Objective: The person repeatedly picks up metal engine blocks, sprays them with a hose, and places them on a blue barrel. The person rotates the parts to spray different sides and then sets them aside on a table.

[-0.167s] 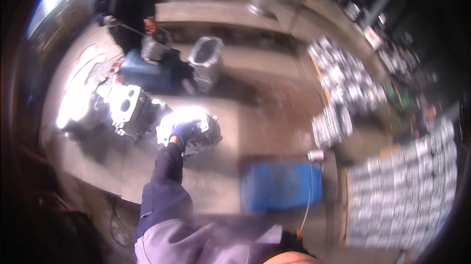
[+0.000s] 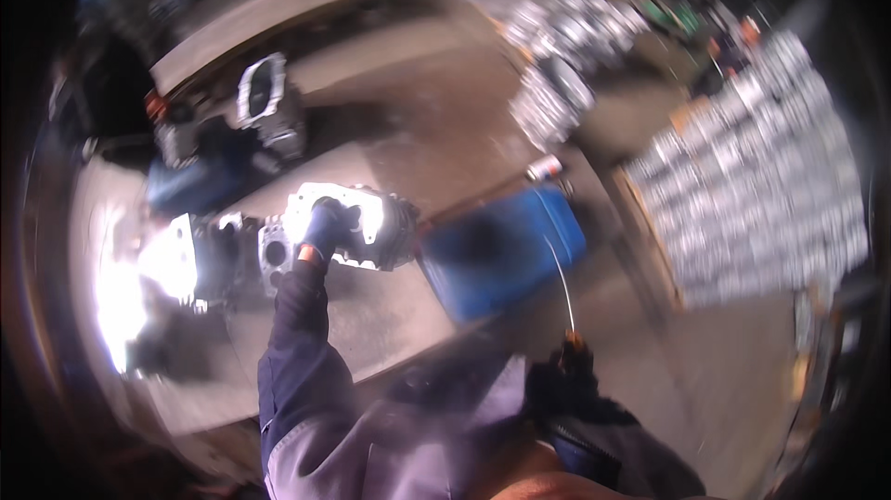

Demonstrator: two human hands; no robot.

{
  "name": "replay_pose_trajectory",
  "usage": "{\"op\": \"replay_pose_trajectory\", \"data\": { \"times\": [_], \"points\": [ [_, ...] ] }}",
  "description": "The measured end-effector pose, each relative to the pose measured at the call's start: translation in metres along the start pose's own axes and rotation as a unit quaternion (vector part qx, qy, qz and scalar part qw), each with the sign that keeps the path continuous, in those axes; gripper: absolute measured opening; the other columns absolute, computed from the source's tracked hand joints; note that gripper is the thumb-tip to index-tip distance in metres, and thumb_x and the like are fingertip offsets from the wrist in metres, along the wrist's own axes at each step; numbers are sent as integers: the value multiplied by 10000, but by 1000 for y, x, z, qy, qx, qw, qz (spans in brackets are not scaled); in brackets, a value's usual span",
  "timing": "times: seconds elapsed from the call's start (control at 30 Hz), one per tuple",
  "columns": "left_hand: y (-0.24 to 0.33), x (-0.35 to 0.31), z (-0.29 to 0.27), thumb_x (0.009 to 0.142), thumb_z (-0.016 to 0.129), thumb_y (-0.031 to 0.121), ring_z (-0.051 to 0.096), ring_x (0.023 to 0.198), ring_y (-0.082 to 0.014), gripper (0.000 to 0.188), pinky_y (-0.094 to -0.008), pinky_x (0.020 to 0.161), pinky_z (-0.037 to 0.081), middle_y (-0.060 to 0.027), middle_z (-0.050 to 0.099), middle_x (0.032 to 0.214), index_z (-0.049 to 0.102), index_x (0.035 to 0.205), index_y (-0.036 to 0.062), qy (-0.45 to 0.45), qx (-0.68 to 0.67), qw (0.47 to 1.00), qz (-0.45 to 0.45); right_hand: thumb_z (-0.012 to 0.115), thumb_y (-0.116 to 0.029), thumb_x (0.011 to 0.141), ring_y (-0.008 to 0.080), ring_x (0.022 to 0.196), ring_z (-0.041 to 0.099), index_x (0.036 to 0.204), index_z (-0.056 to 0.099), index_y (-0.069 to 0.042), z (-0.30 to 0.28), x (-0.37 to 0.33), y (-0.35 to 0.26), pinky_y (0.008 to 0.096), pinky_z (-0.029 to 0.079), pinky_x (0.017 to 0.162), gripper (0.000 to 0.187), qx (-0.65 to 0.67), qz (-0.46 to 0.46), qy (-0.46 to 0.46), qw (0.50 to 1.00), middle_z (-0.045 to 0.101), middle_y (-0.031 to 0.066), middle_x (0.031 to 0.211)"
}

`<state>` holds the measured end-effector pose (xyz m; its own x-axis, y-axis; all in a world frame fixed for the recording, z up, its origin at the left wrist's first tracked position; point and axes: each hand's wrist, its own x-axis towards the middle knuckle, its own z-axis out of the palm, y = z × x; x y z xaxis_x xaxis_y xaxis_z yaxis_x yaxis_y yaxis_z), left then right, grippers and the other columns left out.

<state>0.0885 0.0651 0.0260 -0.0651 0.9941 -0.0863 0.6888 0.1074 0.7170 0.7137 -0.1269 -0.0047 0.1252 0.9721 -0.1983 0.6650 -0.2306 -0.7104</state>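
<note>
Along the left end of the workbench [image 2: 371,333] glare washes out a row of grey metal castings [image 2: 200,263], which sit side by side toward the bench's back edge. Just right of them, near the middle of that edge, lies a bright metal engine casting [image 2: 376,221], and the left hand [image 2: 327,226], in a dark blue glove, is closed over its upper face, the dark sleeve running back toward the near edge of the bench. Beyond the bench, on the floor, stands a dark blue machine [image 2: 200,184] with a pale open-framed housing [image 2: 264,105] behind it. Off the right end of the bench sits a blue plastic crate [image 2: 506,254], with a small spray can [image 2: 545,168] lying just past its far corner. A thin pale wire [image 2: 561,282] crosses the crate's right side and runs down to the right hand [image 2: 566,375], gloved in black with an orange tip, which pinches its lower end well clear of the bench. Further right, a large flat pallet [image 2: 752,175] is packed with rows of small silvery parts, blurred beyond telling more.
</note>
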Motion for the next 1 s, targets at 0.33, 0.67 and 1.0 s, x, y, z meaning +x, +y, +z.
{"op": "replay_pose_trajectory", "data": {
  "times": [0.33, 0.67, 1.0],
  "points": [
    [271, 32, 101, 695, 734, 84, 649, 906, -350, 376, -407, 804, 512, -181, 663, 1002, 638, 1058, 53, -256, 122, 936, 209, 596, -179, 968, 94, 600, 582, 1188, 566, 30, -97, -83, -109, 234, 461, 578, 305, 313, 105, 98, 939, 622, 13, 687],
    [294, 7, 192, 905, 592, 262, 687, 808, -319, 289, -422, 739, 532, -166, 692, 804, 688, 909, -11, -331, -2, 943, 7, 617, -192, 948, 80, 594, 568, 1094, 624, -26, -132, -89, -140, 240, 447, 520, 221, 117, 115, -14, 986, 621, 14, 736],
    [179, -98, 178, 794, 529, 48, 603, 1069, -340, 411, -432, 957, 465, -140, 670, 1121, 626, 1191, 98, 230, 91, 955, 162, 661, -450, 843, 412, 892, 650, 1014, 678, -49, -89, -8, -186, 450, 523, 775, 437, -147, -10, 19, 989, 690, 207, 913]
  ]
}}
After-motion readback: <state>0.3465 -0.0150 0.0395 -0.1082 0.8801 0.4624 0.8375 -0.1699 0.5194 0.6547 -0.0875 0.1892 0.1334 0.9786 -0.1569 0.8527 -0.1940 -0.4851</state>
